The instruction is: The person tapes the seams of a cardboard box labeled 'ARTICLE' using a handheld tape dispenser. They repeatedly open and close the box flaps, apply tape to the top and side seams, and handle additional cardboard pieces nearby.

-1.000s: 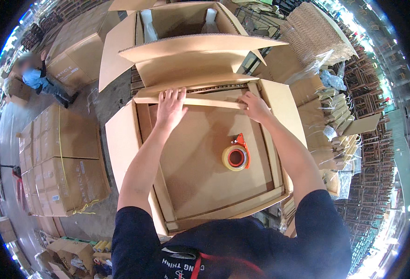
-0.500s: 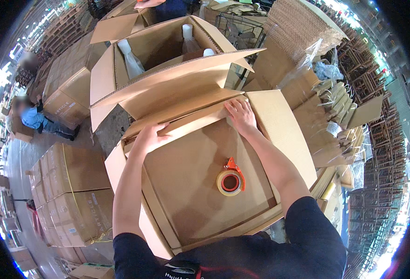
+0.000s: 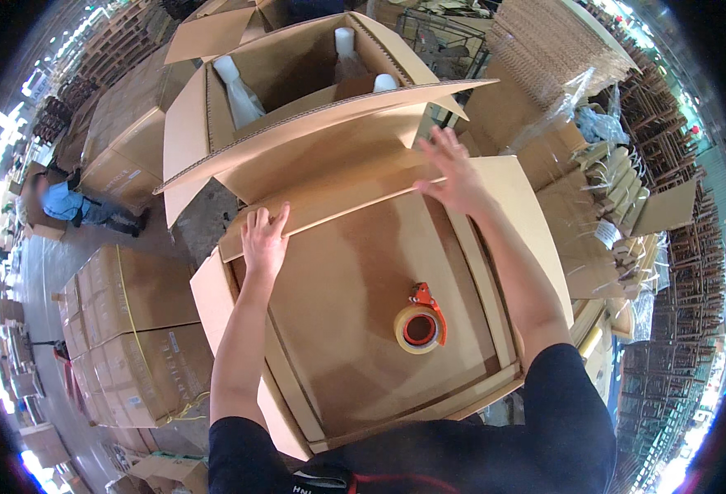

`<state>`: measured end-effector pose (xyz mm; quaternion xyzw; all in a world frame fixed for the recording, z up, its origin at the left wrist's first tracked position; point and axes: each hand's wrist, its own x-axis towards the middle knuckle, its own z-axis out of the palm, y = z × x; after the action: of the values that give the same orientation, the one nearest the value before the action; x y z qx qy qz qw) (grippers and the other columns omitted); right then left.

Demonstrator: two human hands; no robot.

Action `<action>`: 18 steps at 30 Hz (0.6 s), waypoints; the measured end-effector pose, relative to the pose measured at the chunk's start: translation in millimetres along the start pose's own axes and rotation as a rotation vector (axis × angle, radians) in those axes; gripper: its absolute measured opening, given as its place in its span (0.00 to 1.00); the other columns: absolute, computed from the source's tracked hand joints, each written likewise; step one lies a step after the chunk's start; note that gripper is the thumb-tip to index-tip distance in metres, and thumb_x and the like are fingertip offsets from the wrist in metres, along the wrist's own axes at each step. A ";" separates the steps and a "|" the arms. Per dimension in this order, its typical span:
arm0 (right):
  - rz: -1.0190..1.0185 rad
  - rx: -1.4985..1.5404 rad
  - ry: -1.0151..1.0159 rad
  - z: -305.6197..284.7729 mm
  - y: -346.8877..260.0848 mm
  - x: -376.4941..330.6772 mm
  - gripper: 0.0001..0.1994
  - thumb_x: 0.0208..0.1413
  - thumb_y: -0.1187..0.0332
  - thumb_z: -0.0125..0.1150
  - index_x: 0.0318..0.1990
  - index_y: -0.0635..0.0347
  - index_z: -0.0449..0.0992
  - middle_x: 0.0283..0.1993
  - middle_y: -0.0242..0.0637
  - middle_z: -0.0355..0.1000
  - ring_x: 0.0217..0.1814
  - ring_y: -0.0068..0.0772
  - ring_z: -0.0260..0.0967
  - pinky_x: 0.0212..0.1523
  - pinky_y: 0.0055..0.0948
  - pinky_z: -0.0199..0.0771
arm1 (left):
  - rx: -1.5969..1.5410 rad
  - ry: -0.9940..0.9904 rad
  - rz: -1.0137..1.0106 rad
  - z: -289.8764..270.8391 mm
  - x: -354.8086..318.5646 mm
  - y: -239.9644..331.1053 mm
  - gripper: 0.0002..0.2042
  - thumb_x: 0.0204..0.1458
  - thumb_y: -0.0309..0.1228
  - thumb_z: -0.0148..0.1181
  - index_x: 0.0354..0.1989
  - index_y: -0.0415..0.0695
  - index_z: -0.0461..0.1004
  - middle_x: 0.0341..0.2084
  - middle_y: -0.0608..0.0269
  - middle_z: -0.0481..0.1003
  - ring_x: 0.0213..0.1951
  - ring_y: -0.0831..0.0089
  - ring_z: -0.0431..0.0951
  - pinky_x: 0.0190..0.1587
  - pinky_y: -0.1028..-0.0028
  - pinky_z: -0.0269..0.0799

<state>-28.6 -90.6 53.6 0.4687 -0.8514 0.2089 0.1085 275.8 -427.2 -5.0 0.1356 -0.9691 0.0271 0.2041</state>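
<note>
Tape dispenser (image 3: 420, 327) on carton (image 3: 363, 288) (open box (image 3: 297, 90) behind).

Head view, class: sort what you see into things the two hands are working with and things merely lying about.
In hand:
left hand and right hand, both pressing the far flap
large cardboard box
tape dispenser resting on the box panel

Lying about:
open box with wrapped rolls
strapped carton stack
flattened cardboard piles
</note>
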 end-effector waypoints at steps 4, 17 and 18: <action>0.215 0.015 0.326 9.6 -7.8 53.6 0.37 0.76 0.41 0.57 0.82 0.54 0.64 0.91 0.50 0.47 0.94 0.60 0.38 0.84 0.74 0.50 | 0.058 -0.077 -0.084 -11.6 -13.5 -17.7 0.44 0.41 0.29 0.83 0.73 0.66 0.75 0.47 0.62 0.73 0.55 0.56 0.76 0.57 0.50 0.76; 0.512 -0.019 -0.237 67.3 39.7 85.9 0.32 0.75 0.38 0.49 0.62 0.53 0.87 0.62 0.52 0.84 0.67 0.59 0.80 0.68 0.53 0.76 | -0.041 -0.133 -0.122 5.7 9.9 -13.2 0.26 0.62 0.38 0.72 0.68 0.50 0.76 0.63 0.60 0.79 0.69 0.58 0.76 0.73 0.49 0.67; 0.506 -0.057 -0.189 60.0 45.2 81.5 0.30 0.77 0.39 0.48 0.62 0.53 0.87 0.62 0.52 0.84 0.67 0.59 0.80 0.68 0.52 0.76 | -0.071 -0.057 -0.097 13.9 11.5 -10.3 0.24 0.61 0.33 0.71 0.66 0.50 0.77 0.61 0.62 0.80 0.68 0.59 0.77 0.72 0.49 0.68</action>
<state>-109.9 -158.0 19.7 0.2552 -0.9534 0.1605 -0.0141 263.1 -441.5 -13.2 0.1760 -0.9672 -0.0210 0.1820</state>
